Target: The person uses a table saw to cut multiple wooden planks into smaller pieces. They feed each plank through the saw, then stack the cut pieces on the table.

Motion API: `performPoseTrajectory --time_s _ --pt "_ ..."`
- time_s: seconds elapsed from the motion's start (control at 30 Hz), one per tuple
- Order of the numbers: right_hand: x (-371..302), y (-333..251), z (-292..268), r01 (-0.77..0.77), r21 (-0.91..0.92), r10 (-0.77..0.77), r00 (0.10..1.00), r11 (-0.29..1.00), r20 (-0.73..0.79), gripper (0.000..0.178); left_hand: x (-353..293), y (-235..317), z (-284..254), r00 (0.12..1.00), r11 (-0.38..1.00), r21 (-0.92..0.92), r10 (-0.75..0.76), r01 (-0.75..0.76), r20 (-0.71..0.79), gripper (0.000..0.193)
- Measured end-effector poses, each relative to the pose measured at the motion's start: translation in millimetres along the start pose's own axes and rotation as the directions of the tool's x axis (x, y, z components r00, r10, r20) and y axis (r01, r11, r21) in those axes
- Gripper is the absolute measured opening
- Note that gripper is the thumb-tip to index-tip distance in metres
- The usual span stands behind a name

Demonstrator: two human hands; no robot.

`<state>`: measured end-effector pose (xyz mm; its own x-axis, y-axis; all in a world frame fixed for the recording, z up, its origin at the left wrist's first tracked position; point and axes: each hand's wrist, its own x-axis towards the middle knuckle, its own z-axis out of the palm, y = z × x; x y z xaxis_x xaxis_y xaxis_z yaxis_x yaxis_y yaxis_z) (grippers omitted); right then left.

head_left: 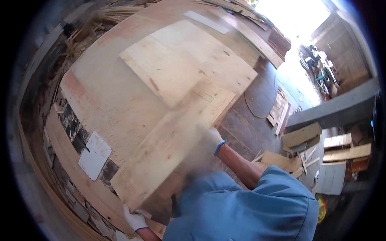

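Note:
A long, pale wooden board point(169, 136) lies slantwise in front of me, with pencil-like lines across its far end. At its near left corner, my left hand point(134, 220), in a white glove with a blue cuff, is closed on the board's end. My right hand point(212, 139), gloved the same way, grips the board's right edge farther along; haze partly blurs its fingers. The board's far end overlaps a wide, pale wood panel point(181, 56) with knots and dark marks. Both rest on a large, worn worktable point(100, 84).
A white plate-like piece point(95, 156) lies by the table's left edge, next to dark gaps. Planks point(257, 40) lie at the far right. Wood offcuts point(281, 162) and boxes point(345, 152) stand on the right floor. A hose point(253, 112) curves over the floor.

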<state>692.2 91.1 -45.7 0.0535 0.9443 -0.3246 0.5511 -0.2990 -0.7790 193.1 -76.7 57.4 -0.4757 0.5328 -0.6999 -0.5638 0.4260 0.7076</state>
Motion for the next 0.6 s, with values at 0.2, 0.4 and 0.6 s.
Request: performPoseTrajectory --time_s 0.2,0.4,0.6 --pt "-67 -18 -76 0.005 -0.044 -0.017 0.964 0.999 -0.264 0.053 -9 1 88 0.988 0.985 -0.158 0.095 -0.075 0.122 0.034" --pt "-52 90 -141 0.351 0.800 0.286 0.801 0.487 -0.526 0.036 -45 -83 117 0.924 0.992 0.055 -0.123 0.110 0.362 0.027" --pt "-40 24 -263 0.534 0.843 0.463 0.765 -0.066 -0.448 0.044 -96 -155 163 0.816 0.921 0.232 -0.385 0.312 0.431 0.025"
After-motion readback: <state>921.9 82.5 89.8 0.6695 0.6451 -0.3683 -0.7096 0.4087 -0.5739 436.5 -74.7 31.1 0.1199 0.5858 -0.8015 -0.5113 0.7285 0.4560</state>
